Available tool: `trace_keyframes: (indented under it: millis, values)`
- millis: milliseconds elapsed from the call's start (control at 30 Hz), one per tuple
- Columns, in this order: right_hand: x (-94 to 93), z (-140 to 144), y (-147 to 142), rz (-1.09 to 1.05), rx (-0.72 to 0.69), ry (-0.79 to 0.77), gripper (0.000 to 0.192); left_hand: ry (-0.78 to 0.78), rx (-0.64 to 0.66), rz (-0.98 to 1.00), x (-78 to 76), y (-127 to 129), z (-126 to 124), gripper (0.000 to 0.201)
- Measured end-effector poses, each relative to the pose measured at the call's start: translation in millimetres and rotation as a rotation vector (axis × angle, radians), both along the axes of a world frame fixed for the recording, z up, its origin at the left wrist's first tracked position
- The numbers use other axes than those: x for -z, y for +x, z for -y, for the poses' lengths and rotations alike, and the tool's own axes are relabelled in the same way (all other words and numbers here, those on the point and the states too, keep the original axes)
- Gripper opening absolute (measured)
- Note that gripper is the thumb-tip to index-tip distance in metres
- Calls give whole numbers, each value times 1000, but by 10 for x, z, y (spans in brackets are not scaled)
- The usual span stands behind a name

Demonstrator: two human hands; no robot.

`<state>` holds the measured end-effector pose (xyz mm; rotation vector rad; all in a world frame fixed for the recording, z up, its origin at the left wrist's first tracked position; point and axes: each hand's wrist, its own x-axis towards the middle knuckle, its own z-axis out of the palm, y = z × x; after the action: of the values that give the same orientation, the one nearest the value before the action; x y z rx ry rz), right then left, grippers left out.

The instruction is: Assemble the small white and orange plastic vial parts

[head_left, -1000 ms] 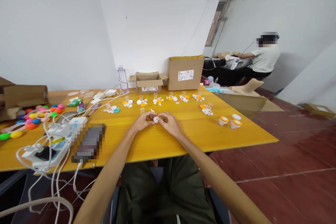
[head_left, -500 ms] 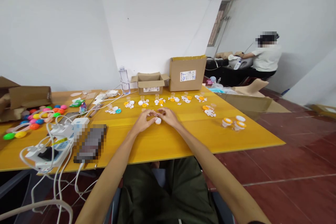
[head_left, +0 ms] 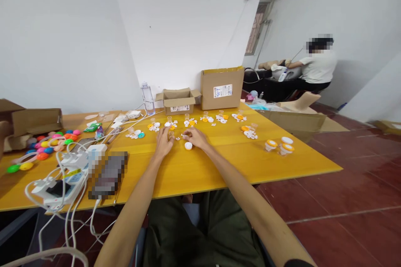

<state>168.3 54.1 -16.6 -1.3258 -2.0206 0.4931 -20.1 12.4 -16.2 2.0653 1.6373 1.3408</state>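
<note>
Yellow table seen from the head camera, with both bare forearms reaching forward over its near edge. Left hand: palm down, fingers stretched forward and loosely spread, not gripping; its fingertips lie beside a small clear cup and a few tiny white bits; whether they touch cannot be told. Right hand: fingers curled, thumb and forefinger pinched together at a small white piece, too small to identify. White cap: lying flat on the table between the two hands, just below the right hand's fingers and not held.

Beyond the hands, a row of small groups of white and orange parts, each with a clear cup, runs across the table; a further group lies to the right, and three capped jars stand near the right edge. Behind the row: a water bottle, a small open box and a larger box. To the left: power strips with white cables, coloured balls and another box. Background right: another person seated at a separate dark table.
</note>
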Motion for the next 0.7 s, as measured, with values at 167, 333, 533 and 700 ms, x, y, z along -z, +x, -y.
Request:
trace_keyframes:
  millis: [167,333,533,700]
  values:
    - [-2,37,56,-44,-37,22,5,-73,140,-32,34,-16,-30,38]
    - [9,79,80,-68,-33,36,7,-61,147,-73,15,-4,1,36]
    - [36,95,80,-117,-21,42,10,23,122,-225,-19,25,81,30]
    - [55,97,105,-136,-37,30,7,44,131,-311,-49,53,124,15]
